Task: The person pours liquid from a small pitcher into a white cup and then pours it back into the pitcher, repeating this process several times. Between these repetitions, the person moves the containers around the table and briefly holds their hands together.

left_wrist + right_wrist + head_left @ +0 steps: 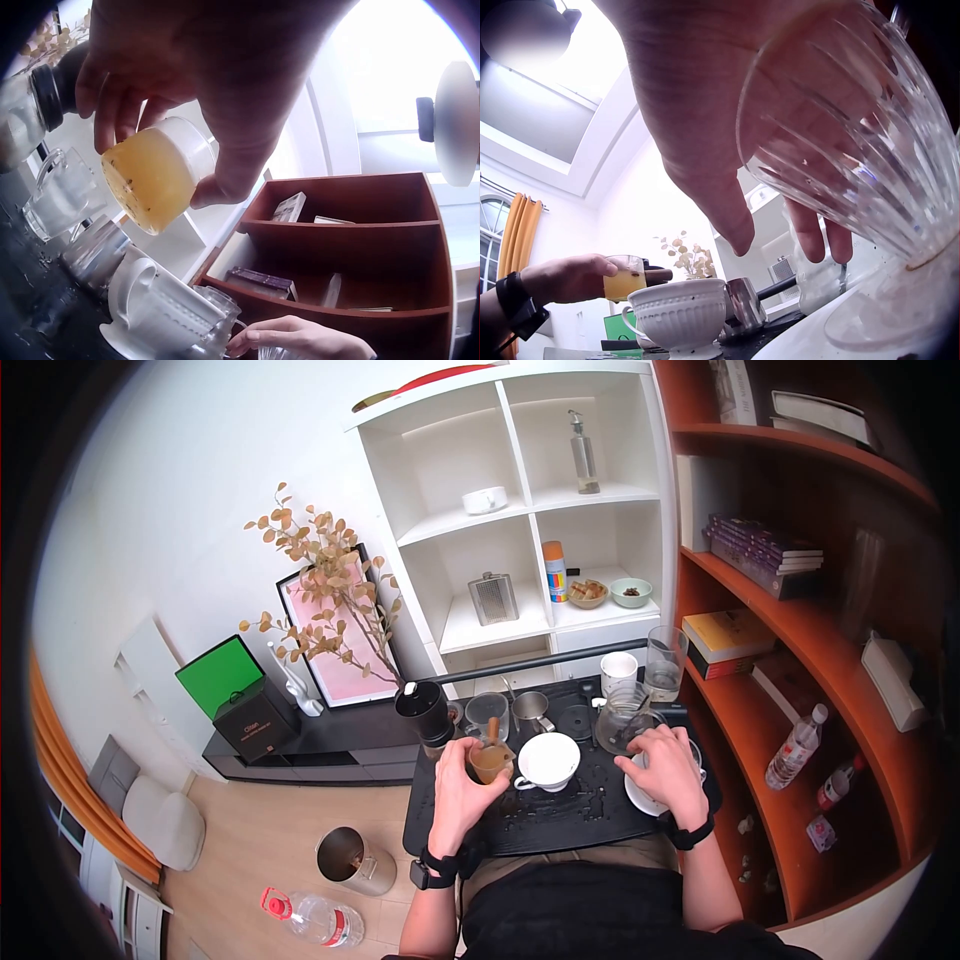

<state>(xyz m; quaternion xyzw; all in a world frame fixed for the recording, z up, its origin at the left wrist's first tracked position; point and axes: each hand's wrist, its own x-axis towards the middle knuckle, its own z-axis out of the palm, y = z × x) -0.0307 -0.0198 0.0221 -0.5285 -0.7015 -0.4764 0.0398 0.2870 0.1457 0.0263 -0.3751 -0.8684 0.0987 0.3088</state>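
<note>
My left hand (462, 792) grips a small glass (154, 176) of yellow liquid with dark specks, tilted in the left wrist view. Just right of it, a white ribbed cup (548, 762) with a handle stands on the black tray (520, 835). My right hand (665, 772) hovers over a white saucer (640, 797), fingers bent slightly, thumb apart from them and nothing between. Close to the right wrist camera, a clear ribbed glass (885, 199) with a foot stands on that saucer, overlapping the palm. A glass carafe (622, 705) is just beyond the right fingertips.
Behind the cup are a metal pitcher (532, 710), a clear glass mug (64, 191) and a black-topped grinder (420, 705). A white tumbler (618, 672) and tall glass (665, 660) stand at the back right. Wooden shelves (745, 575) border the right; water spots the tray.
</note>
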